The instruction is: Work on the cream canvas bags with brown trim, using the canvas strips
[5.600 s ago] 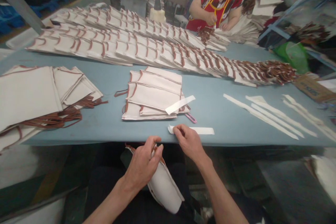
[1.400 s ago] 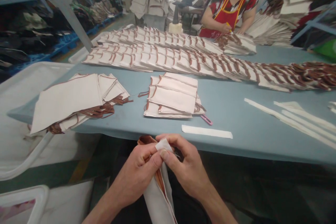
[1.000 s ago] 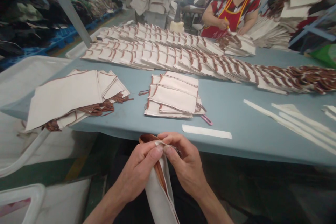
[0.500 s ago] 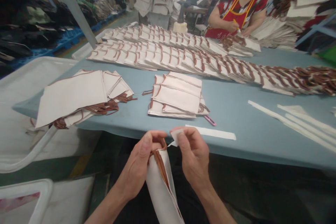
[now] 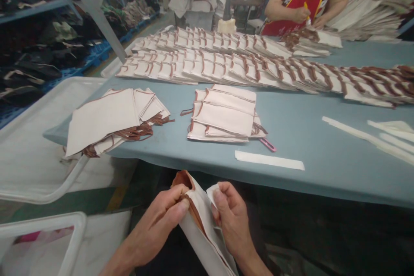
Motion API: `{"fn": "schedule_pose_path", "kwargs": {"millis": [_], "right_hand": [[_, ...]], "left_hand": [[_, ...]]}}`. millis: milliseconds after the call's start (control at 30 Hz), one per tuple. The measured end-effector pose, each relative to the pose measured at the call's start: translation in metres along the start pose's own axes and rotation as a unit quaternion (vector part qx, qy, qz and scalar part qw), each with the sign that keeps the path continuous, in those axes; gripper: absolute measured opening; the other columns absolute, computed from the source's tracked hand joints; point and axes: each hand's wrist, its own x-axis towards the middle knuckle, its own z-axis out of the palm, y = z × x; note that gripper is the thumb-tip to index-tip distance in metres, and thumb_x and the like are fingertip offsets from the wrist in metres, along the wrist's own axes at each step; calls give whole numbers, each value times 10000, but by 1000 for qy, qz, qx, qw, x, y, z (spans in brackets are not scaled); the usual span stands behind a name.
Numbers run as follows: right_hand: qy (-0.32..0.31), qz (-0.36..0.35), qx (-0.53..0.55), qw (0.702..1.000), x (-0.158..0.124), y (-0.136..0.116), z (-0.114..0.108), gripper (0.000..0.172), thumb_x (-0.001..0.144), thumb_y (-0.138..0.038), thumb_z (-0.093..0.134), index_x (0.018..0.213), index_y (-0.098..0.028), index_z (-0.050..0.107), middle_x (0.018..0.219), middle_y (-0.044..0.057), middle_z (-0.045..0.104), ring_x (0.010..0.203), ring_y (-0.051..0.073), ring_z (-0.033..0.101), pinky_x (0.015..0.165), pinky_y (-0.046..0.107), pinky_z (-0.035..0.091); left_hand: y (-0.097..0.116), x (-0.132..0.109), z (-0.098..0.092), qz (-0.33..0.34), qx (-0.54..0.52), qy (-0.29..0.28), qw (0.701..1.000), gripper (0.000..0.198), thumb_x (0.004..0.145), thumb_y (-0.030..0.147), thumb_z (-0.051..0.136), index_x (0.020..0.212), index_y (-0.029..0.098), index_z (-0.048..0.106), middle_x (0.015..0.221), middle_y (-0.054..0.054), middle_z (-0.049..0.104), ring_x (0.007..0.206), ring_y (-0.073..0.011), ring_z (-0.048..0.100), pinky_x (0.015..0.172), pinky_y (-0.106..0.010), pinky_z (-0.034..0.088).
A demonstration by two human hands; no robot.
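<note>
Cream pouch [image 5: 203, 228] with brown trim below bench [image 5: 300, 138] edge, upright between hands. Left hand [image 5: 158, 222] closed, fingertips pinching pouch's brown mouth. Right hand [image 5: 231, 217] curled against pouch's far side, thumb and fingers nipping small white slip [image 5: 211, 192]. Pouch stack [image 5: 224, 114] and white strip [image 5: 269, 160] on bench just beyond.

Pouch [image 5: 202, 220] matt cream canvas cloth, brown trim; table [image 5: 300, 125] smooth matt blue; strip [image 5: 269, 160] white paper.

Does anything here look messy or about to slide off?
Yes: the left pile of cream bags overhangs the table corner, and its brown straps trail towards the edge. The middle stack lies square.
</note>
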Motion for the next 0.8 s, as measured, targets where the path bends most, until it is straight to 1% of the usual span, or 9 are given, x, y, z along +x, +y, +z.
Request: {"fn": "schedule_pose_path", "kwargs": {"millis": [67, 167, 300, 333, 400, 500, 600, 700, 800], "right_hand": [[-6, 4, -7, 1000, 1, -6, -4, 543, 862, -727, 661, 851, -199, 533, 529, -107, 392, 440, 62, 283, 438, 180, 240], [-46, 3, -51, 998, 0, -32, -14, 531, 862, -709, 678, 839, -197, 538, 524, -102, 400, 452, 65, 296, 439, 182, 249], [-104, 7, -133, 986, -16, -78, -22, 453, 934, -622, 654, 837, -186, 577, 555, -59, 501, 482, 79, 395, 458, 191, 293], [-119, 11, -147, 982, -21, -87, -21, 441, 941, -611, 646, 828, -189, 583, 544, -58, 504, 468, 81, 402, 452, 196, 291], [-123, -3, -190, 974, -27, -98, -18, 409, 954, -581, 631, 812, -199, 595, 523, -61, 499, 448, 86, 411, 444, 206, 284], [-92, -81, -273, 954, -26, -102, -10, 337, 977, -504, 599, 813, -210, 618, 539, -51, 524, 466, 104, 467, 451, 213, 323], [-55, -153, -318, 934, -18, -99, -7, 285, 992, -440, 575, 827, -212, 622, 606, -31, 596, 511, 114, 530, 484, 214, 373], [-35, -186, -337, 922, -15, -98, -9, 255, 995, -406, 580, 833, -213, 619, 639, -29, 622, 525, 111, 544, 492, 208, 377], [-33, -198, -341, 918, -14, -102, -11, 243, 990, -391, 587, 826, -214, 619, 623, -36, 607, 512, 105, 523, 477, 204, 366]], "left_hand": [[3, -4, -8, -13, 35, -24, 999, 431, 1024, 522, 476, 841, 167, 639, 784, -12, 616, 705, -156, 513, 657, -234, 415], [8, -3, -14, -17, 57, -3, 998, 409, 1011, 492, 510, 811, 162, 645, 722, 7, 558, 659, -140, 465, 609, -221, 390], [15, 8, -8, -3, 53, 26, 998, 370, 982, 455, 563, 825, 150, 703, 782, -21, 608, 695, -152, 512, 615, -219, 413], [17, 11, -6, -2, 47, 29, 998, 355, 974, 444, 578, 832, 148, 714, 804, -31, 631, 710, -158, 534, 627, -221, 426], [23, 15, -1, 3, 36, 28, 999, 330, 962, 425, 603, 838, 147, 729, 843, -46, 672, 736, -168, 572, 648, -222, 447], [31, 20, 4, 21, 30, 17, 999, 305, 962, 400, 610, 857, 151, 750, 874, -52, 702, 757, -175, 599, 659, -219, 461], [37, 24, 3, 47, 29, -3, 998, 291, 967, 387, 602, 888, 154, 758, 836, -35, 689, 739, -167, 581, 650, -211, 452], [39, 29, 1, 65, 20, -36, 997, 280, 987, 361, 569, 935, 157, 754, 839, -21, 681, 742, -157, 567, 654, -203, 440], [42, 34, 0, 80, 18, -50, 995, 261, 997, 311, 542, 967, 164, 756, 888, -21, 699, 775, -158, 584, 684, -204, 443]]}}
